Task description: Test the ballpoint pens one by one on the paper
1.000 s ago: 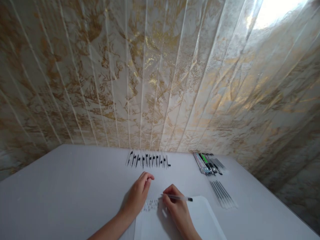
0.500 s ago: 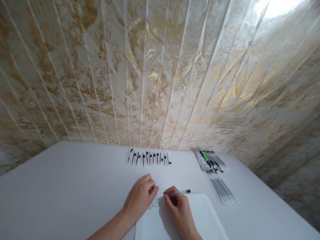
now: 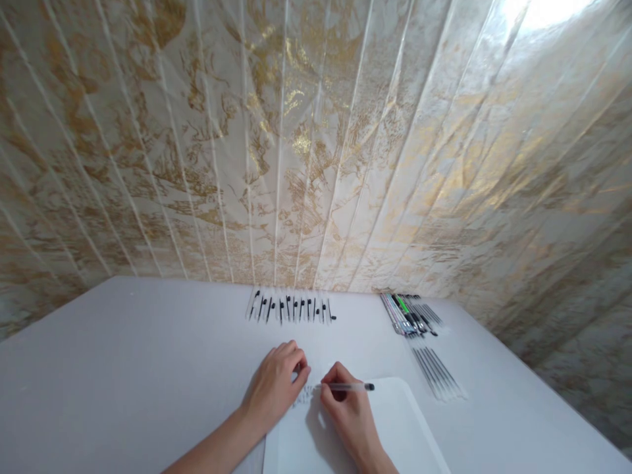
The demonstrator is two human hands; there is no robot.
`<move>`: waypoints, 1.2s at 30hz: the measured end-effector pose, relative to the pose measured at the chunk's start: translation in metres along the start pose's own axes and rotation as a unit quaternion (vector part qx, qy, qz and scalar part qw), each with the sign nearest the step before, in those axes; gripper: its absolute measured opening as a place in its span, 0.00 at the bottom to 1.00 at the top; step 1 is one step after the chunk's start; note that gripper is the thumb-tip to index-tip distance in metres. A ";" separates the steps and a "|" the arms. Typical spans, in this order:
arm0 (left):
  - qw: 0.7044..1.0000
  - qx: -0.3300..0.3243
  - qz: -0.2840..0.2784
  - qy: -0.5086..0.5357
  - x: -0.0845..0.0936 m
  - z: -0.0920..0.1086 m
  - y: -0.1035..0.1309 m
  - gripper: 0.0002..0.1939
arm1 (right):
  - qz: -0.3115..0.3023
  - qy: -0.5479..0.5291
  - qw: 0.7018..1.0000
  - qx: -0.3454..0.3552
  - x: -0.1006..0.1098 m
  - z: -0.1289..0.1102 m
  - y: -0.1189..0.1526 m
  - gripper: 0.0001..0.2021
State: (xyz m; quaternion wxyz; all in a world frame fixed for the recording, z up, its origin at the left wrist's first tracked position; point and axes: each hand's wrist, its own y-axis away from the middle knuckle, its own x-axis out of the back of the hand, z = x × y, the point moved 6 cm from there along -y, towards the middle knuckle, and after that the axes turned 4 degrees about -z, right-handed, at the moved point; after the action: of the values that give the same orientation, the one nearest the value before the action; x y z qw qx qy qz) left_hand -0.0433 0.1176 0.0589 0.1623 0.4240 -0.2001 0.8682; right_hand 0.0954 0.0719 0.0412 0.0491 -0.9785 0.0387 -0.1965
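My right hand (image 3: 349,411) grips a clear-barrelled pen (image 3: 359,387) with a black end, lying nearly level across the fingers. Its tip end is at the upper left of a white rounded-corner board or tray (image 3: 395,428), close beside small dark handwritten marks (image 3: 303,397). To the left, my left hand (image 3: 277,376) rests at the board's upper left corner. Its fingers are curled, with thumb and forefinger close together; whatever they may hold is hidden.
A row of black-and-clear pen parts (image 3: 291,309) lies along the back of the white table (image 3: 148,368). At the back right are a cluster of assorted pens (image 3: 407,316) and several thin refills (image 3: 439,374). A gold-patterned covering (image 3: 296,164) hangs behind.
The pen's black end has dropped, leaving the pen more level. My right hand has shifted slightly up and left. My left hand stays nearly in place, and the whole view has moved slightly.
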 end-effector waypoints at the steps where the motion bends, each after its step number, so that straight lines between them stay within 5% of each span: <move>1: 1.000 0.000 -0.001 0.000 0.000 0.000 0.000 0.08 | -0.003 0.000 1.000 -0.001 -0.001 0.000 0.000 0.05; 36: 0.999 -0.012 0.013 0.050 0.001 0.001 0.002 0.08 | -0.015 0.009 1.000 -0.008 -0.001 0.004 0.002 0.06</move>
State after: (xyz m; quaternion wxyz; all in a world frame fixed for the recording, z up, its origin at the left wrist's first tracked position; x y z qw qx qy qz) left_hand -0.0440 0.1158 0.0594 0.1660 0.3756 -0.2072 0.8879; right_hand 0.0956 0.0704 0.0363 0.0382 -0.9775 0.0256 -0.2058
